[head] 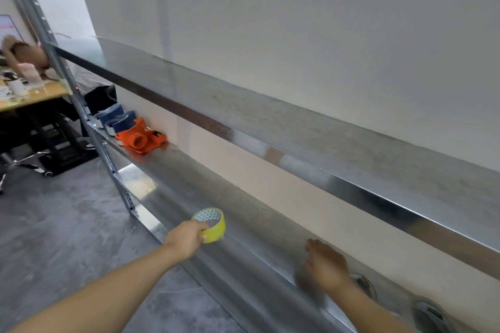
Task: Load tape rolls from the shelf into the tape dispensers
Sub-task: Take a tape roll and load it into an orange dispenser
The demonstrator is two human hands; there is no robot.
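While reaching forward on an outstretched arm, the left hand [186,235] is gripping a yellow roll of tape [211,224] above the galvanised metal shelf [251,249]; the blurred right hand [326,265] is hovering palm-down, fingers loosely spread and empty, beside clear tape rolls [430,315], well apart from the orange plastic tape dispenser [140,138].

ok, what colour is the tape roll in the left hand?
Yellow tape roll, its core white with a pale triangle pattern. Head view, the only one.
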